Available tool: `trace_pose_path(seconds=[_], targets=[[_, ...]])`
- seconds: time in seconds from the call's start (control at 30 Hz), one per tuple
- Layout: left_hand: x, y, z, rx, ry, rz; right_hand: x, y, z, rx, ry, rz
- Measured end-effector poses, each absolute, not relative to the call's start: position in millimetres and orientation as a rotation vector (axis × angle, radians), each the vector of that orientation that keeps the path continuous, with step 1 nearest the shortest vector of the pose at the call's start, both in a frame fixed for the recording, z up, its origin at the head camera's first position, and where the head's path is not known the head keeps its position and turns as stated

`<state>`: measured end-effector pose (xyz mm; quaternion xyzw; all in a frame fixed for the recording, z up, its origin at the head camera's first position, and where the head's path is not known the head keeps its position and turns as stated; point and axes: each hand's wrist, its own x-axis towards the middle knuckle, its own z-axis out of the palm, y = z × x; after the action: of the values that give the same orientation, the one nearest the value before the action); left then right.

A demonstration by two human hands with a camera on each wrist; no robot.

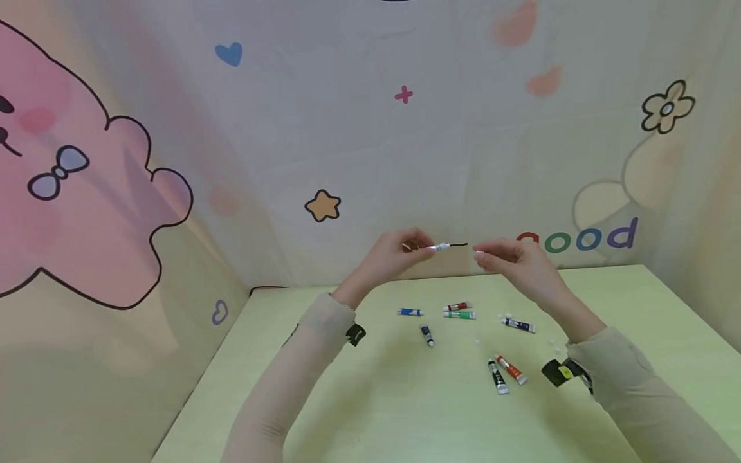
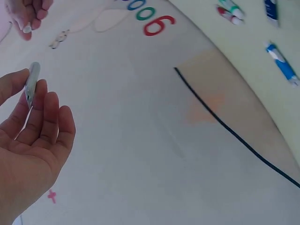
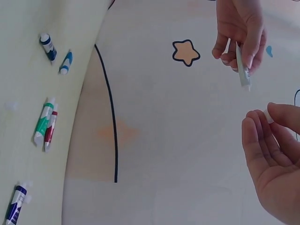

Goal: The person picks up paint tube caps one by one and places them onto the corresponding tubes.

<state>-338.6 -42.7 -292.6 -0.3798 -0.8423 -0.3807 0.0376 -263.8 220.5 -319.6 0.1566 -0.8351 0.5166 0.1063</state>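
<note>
Raised above the table, my left hand [image 1: 392,256] pinches a small white paint tube [image 1: 441,247] between thumb and fingers. In the right wrist view, the tube [image 3: 243,70] has its narrow nozzle pointing away from that hand. Facing it, my right hand [image 1: 523,265] pinches a tiny white cap [image 3: 267,116] between thumb and fingertip. The cap and the tube are apart, with a short gap between the two hands. In the left wrist view, the tube [image 2: 32,83] rises from the thumb and forefinger, and the cap [image 2: 27,29] shows at the other hand's fingertips.
Paint tubes lie scattered on the pale green table [image 1: 347,418]: blue [image 1: 410,312], dark blue [image 1: 426,335], red [image 1: 458,307], green [image 1: 460,315], purple [image 1: 518,325], orange [image 1: 511,370] and black [image 1: 497,377]. Several small white bits lie among them. A printed curtain [image 1: 359,128] hangs behind.
</note>
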Motion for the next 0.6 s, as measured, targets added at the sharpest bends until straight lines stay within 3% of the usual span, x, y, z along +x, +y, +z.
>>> trace_pose_path(seconds=[0.6], targets=[[-297, -47, -278, -1.315, -2.476, -1.2, -243, 197, -304, 0.625, -2.353, 1.353]])
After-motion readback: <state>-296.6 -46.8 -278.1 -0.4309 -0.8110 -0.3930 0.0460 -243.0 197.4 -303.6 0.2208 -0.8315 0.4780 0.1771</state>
